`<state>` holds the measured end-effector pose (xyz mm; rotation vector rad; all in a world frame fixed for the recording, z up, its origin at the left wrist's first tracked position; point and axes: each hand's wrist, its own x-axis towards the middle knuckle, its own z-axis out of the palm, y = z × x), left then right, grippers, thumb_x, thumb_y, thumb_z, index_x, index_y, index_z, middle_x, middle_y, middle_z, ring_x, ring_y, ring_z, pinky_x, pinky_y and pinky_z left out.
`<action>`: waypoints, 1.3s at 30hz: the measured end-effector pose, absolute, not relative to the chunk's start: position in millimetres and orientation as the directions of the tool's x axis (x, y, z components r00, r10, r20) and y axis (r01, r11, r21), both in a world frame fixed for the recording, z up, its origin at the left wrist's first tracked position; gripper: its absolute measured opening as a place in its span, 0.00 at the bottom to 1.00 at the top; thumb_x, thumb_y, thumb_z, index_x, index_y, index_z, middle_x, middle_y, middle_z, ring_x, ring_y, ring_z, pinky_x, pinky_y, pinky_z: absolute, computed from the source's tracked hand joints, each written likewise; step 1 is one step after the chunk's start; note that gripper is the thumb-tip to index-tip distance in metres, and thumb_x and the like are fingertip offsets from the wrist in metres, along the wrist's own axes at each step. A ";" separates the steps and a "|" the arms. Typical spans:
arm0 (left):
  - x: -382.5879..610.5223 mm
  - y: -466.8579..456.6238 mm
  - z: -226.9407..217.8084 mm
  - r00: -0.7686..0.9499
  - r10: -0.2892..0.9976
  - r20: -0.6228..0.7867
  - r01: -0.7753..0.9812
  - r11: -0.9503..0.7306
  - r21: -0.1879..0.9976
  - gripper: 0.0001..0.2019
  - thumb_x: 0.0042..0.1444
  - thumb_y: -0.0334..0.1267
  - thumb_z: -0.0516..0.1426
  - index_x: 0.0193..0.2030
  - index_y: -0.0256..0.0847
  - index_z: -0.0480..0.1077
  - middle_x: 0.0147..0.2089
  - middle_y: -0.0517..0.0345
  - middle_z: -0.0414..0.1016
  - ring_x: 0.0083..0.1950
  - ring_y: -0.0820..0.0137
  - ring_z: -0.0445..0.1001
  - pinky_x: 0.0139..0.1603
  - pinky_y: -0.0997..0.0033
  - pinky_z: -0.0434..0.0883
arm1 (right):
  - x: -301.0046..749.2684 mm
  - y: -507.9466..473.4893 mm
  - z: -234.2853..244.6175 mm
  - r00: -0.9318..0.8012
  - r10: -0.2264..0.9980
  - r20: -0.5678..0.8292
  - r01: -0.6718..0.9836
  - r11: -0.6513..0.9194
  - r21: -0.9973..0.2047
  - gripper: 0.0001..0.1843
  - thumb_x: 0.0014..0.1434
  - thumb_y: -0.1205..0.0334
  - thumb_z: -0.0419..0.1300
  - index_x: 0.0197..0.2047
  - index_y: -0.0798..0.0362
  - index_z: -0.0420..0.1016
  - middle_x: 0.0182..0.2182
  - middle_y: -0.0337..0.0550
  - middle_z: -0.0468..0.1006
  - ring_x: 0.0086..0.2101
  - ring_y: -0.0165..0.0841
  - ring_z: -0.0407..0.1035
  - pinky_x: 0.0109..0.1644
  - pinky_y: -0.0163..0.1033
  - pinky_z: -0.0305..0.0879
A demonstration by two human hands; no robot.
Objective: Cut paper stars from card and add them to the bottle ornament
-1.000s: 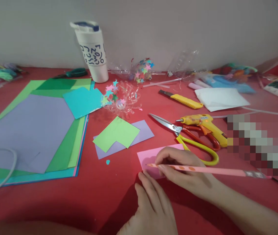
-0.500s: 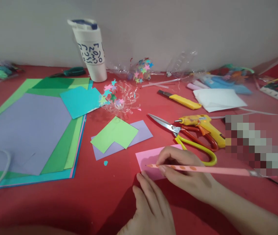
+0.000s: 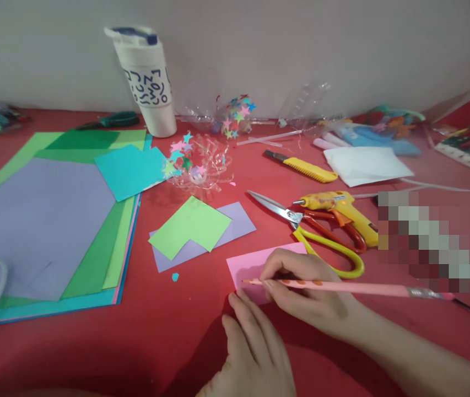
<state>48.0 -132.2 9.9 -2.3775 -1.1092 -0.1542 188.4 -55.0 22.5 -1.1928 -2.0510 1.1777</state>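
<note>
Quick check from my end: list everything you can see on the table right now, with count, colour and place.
pink paper: one, pink, near centre, under both hands
pencil: one, pink with orange dots, lying across the right hand
green paper piece: one, light green, centre, on top of a lilac piece
paper stack: several sheets, lilac, green, teal, pink, left side
scissors: one, red and yellow handles, right of centre
glue gun: one, yellow, beside the scissors
utility knife: one, yellow, behind the scissors
white paper: one, far right
tumbler: one, white with dark marks, by the wall
paper stars: many, mixed colours, on clear plastic, centre back
table: one, red
left hand: pressing the pink paper's near edge
right hand: gripping the pencil
</note>
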 end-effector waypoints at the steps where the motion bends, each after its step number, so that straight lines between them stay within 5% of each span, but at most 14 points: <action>1: 48.0 -132.3 9.7 0.661 0.685 0.306 0.743 -0.538 -0.399 0.18 0.52 0.24 0.47 0.32 0.33 0.80 0.35 0.46 0.83 0.36 0.58 0.81 0.29 0.69 0.77 | 188.9 -55.3 21.5 -0.495 0.869 -0.006 0.441 0.246 -0.863 0.07 0.54 0.69 0.52 0.26 0.52 0.65 0.20 0.34 0.68 0.21 0.27 0.60 0.24 0.31 0.56; 39: 46.7 -131.3 9.2 0.669 0.668 0.326 0.737 -0.537 -0.410 0.20 0.53 0.22 0.45 0.31 0.33 0.79 0.35 0.48 0.83 0.35 0.59 0.81 0.28 0.68 0.75 | 188.4 -55.3 18.2 -0.470 0.883 -0.004 0.467 0.244 -0.850 0.08 0.55 0.70 0.53 0.26 0.52 0.65 0.20 0.33 0.68 0.21 0.26 0.60 0.23 0.30 0.56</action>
